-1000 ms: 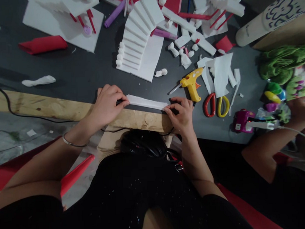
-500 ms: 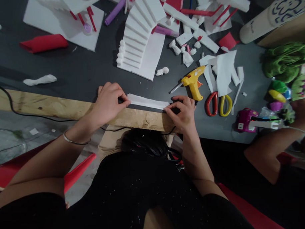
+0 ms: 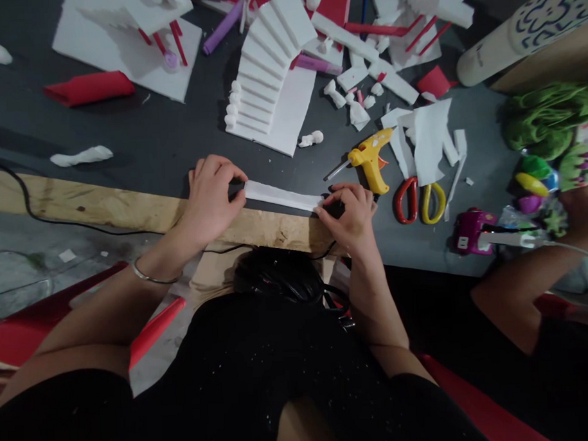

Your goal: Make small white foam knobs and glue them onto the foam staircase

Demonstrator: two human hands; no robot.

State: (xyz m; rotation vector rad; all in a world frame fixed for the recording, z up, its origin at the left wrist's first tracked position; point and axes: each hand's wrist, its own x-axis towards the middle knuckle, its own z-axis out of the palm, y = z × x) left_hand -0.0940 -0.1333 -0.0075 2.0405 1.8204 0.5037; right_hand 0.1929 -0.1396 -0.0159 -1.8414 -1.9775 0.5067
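Observation:
A narrow folded white paper strip [image 3: 283,196] lies along the front edge of the dark table. My left hand [image 3: 216,196] pinches its left end between thumb and fingers. At the other end, my right hand [image 3: 348,213] has its thumb and fingertips closed on the strip. Just beyond my right hand rests a yellow glue gun [image 3: 371,160], its nozzle end pointing left. Scissors with one red and one yellow handle [image 3: 433,203] lie to the right, their blades hidden under white paper scraps [image 3: 430,135]. A small white twisted piece [image 3: 311,139] sits behind the strip.
A white curved staircase model [image 3: 264,73] stands at the back middle. Red rolled paper [image 3: 91,88] lies left. To the right are a white bottle [image 3: 491,59], green yarn [image 3: 551,118], a purple power adapter [image 3: 474,231] and another person's arm [image 3: 522,277]. A black cable [image 3: 86,226] crosses the table edge.
The strip's upper edge looks flatter and its left end neater. My left hand has shifted very slightly left. The whole view has moved a little.

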